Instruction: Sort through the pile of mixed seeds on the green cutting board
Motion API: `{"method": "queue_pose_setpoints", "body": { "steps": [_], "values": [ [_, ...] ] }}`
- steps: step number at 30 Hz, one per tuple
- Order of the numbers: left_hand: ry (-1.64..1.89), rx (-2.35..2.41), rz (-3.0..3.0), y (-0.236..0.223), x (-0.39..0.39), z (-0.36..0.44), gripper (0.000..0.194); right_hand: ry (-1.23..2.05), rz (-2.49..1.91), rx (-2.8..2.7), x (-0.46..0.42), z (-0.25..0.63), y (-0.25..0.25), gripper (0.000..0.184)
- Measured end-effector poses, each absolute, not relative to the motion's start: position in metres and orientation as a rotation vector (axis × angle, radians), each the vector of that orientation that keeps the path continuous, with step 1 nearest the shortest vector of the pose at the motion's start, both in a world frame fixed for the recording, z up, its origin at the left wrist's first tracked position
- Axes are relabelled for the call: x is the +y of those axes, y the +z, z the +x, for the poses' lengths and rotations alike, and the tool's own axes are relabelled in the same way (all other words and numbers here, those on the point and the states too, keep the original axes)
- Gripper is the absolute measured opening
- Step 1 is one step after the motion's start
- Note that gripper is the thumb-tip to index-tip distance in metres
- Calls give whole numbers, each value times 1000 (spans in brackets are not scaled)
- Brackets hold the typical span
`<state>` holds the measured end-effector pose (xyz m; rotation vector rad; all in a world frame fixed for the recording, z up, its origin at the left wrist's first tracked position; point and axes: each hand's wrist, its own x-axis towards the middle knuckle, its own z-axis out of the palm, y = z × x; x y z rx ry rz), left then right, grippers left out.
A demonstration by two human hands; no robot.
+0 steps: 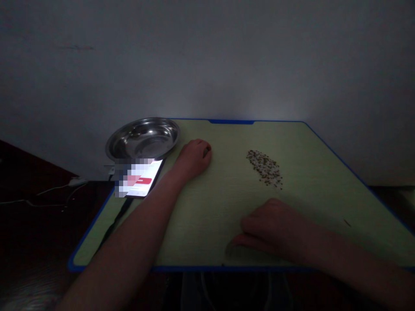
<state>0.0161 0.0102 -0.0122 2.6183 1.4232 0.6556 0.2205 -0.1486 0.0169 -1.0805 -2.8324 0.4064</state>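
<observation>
A loose pile of small mixed grains or beans [264,168], pale, dark brown and some greenish, lies right of the table's middle. My left hand [196,157] rests on the tabletop between the steel bowl [142,138] and the pile. Its fingers are curled in, and whatever they hold is hidden. My right hand [267,226] is low over the table, nearer to me than the pile and apart from it. Its fingers are bent under with the thumb along below them; I cannot see anything held there. The bowl's inside shows only bare shiny metal.
The pale green table [207,207] has a blue rim and stands by a grey wall. A phone with a lit screen [141,181] lies left of my left forearm, a dark strap [116,222] below it. White cables [48,190] run at the far left. A small dark sliver [347,223] lies at the right.
</observation>
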Motion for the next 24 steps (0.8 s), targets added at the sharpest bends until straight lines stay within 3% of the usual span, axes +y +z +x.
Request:
{"method": "queue_pose_setpoints", "body": {
  "steps": [7, 18, 24],
  "values": [
    [649, 1428, 2633, -13, 9, 16, 21, 264, -1023, -2956, -128, 197, 15, 38],
    [638, 1411, 2645, -12, 10, 16, 21, 404, -905, -2934, -142, 211, 21, 41],
    [621, 1464, 2536, -11, 15, 13, 13, 239, -1429, -2478, -94, 281, 55, 47]
  ]
}}
